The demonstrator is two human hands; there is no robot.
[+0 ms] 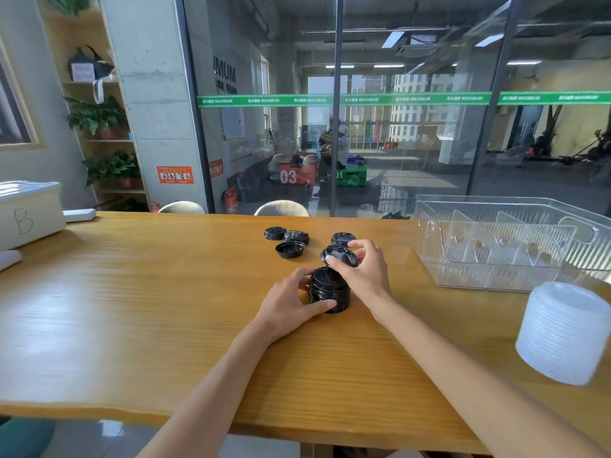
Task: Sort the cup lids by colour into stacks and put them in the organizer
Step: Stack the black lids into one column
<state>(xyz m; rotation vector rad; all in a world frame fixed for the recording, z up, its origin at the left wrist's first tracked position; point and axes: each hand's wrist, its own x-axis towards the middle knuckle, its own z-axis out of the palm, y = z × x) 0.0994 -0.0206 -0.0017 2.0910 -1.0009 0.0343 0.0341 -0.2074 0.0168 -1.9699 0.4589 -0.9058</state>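
A stack of black lids (329,292) stands on the wooden table (132,309) in the middle. My left hand (292,304) grips it from the left side, thumb and fingers curled round it. My right hand (362,271) pinches a single black lid (339,254), tilted, just above the stack's far edge. Several loose black lids (291,241) lie farther back, and one more black lid (342,239) sits behind my right hand. A tall stack of white lids (562,332) stands at the right. The clear plastic organizer (515,239) with dividers sits at the back right, nothing in it.
A white box marked B (29,213) stands at the table's left edge, with a white flat thing (79,214) beside it. Two chair backs (281,208) show behind the table's far edge, before a glass wall.
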